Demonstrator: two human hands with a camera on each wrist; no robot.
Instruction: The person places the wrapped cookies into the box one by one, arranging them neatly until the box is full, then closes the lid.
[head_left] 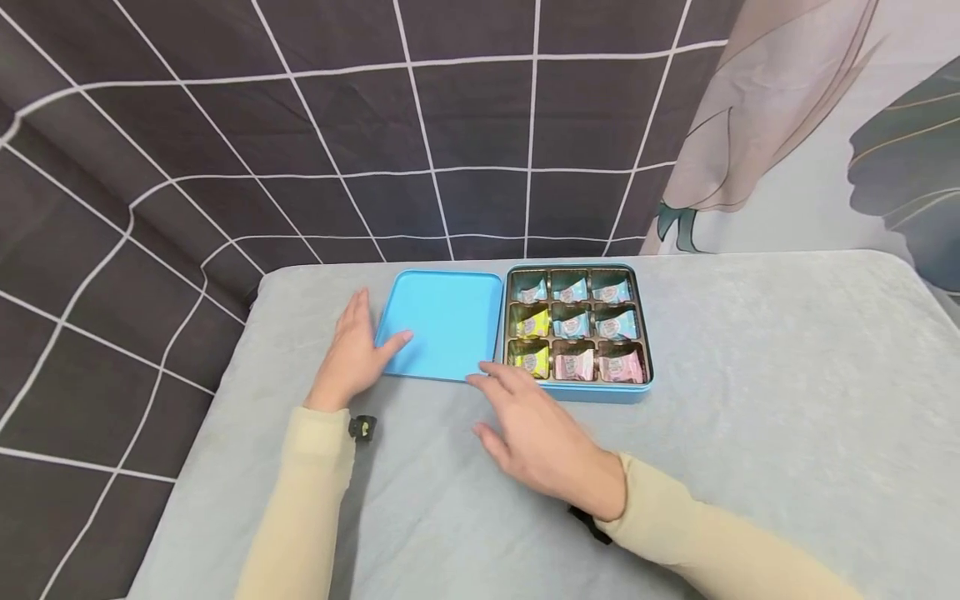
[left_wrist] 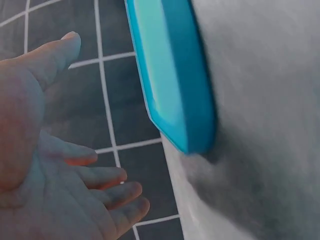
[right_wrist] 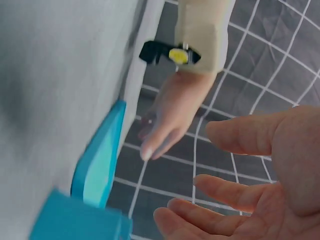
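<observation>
A shallow bright blue lid (head_left: 444,323) lies on the table, its inner face up and its rim raised. Right beside it stands a blue tin (head_left: 592,393), uncovered, with a gold divided tray inside. Wrapped candies in blue, yellow and pink (head_left: 573,365) sit in the tray's several compartments. My left hand (head_left: 351,354) is at the lid's left edge, thumb spread toward its middle; in the left wrist view the fingers look apart from the lid (left_wrist: 195,90). My right hand (head_left: 542,429) hovers by the lid's near right corner and the tin, fingers loosely extended, holding nothing.
A light grey cloth (head_left: 765,400) covers the table. Behind and to the left hangs a dark curtain (head_left: 472,125) with white grid lines, and a patterned light fabric (head_left: 810,125) hangs at the back right. Black straps with small mounts (head_left: 363,428) are on the wrists.
</observation>
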